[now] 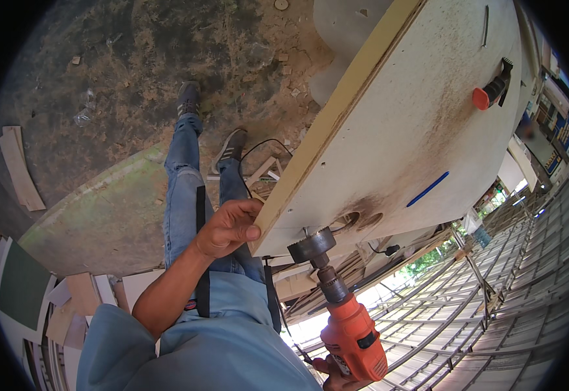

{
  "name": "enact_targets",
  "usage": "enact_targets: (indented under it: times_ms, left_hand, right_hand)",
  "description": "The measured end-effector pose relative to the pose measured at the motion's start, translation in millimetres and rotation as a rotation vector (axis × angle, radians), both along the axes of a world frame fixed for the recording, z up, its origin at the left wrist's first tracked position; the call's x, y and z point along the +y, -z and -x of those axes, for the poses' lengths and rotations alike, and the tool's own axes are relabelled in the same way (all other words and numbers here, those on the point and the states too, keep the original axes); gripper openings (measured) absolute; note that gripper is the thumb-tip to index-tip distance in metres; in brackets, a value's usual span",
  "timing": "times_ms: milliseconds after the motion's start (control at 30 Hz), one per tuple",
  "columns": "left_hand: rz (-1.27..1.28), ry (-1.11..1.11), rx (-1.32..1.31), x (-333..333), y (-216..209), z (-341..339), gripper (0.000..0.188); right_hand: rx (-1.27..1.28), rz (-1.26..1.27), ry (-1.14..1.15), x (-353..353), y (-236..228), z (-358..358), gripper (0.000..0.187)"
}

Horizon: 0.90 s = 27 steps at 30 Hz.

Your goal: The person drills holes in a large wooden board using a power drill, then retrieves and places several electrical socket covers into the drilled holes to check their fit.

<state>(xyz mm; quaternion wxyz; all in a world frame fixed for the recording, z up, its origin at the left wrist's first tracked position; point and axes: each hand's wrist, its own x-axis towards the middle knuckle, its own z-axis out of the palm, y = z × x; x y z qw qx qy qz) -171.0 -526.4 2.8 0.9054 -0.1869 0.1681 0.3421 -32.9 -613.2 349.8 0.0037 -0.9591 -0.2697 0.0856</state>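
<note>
My right hand (344,379), partly cut off at the lower edge, is wrapped round the handle of an orange power drill (353,339). In its chuck sits a dark, round hole saw (312,246), with its pilot bit at the face of a white board (395,137). Whether the teeth touch the board, I cannot tell. My left hand (231,228) grips the board's thick yellowish edge near its close corner, thumb and fingers bent against it. Beside the hole saw, dark-stained round holes (370,221) show in the board, with brown dust spread around them.
A blue pen (428,189), a black tool with an orange-red end (491,93) and a thin metal rod (486,26) lie on the board. Wood offcuts (20,169) lie on the dusty floor (121,58). A black cable (258,146) runs by my feet. Panels (27,287) lean at left.
</note>
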Motion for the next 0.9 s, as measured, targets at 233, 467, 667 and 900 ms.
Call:
enact_targets:
  times_ms: [233,467,667,900]
  left_hand:
    - [-0.034,-0.009,-0.023,4,1,-1,0.046]
    - [-0.022,0.038,0.016,7,9,7,0.05]
    - [-0.099,-0.005,0.051,25,22,9,0.052]
    - [-0.196,0.166,-0.025,43,41,10,0.053]
  right_hand:
    - [-0.056,0.007,-0.003,52,-16,-12,0.044]
    - [0.175,0.366,-0.683,93,-65,-41,0.082]
    - [0.381,0.457,-0.575,131,-55,-20,0.086]
    - [0.604,0.248,-0.521,134,-48,-8,0.09]
